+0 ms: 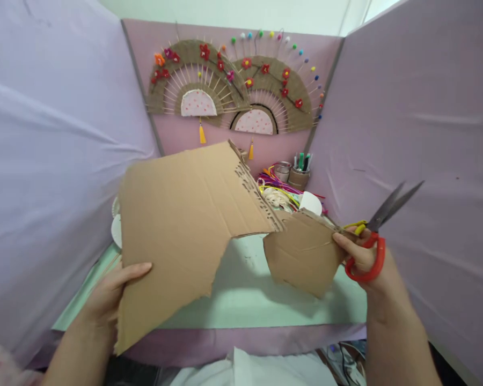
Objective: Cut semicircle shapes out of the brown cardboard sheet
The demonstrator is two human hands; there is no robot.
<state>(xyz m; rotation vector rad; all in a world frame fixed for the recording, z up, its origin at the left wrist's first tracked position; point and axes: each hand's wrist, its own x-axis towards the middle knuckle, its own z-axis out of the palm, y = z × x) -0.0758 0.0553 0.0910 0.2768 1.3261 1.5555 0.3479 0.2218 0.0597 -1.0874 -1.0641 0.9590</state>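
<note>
My left hand (115, 287) grips the left edge of a large brown cardboard sheet (177, 203), its thumb flat on the front. The sheet is held up above the table, with a cut-out in its lower right edge. My right hand (360, 254) pinches a smaller cardboard piece (301, 249) by its upper right corner. Red-handled scissors (372, 252) also hang in that hand, their blades apart and pointing up to the right. The two cardboard pieces come close together near the sheet's right corner; I cannot tell whether they touch there.
Two decorated cardboard fans (201, 75) hang on the pink back panel (140, 48). Behind the cardboard lie colourful pipe cleaners (268, 177), a bundle of cream string (277, 198) and a pen holder (299, 178). Lilac cloth walls (406, 118) flank the pale green table (245, 300).
</note>
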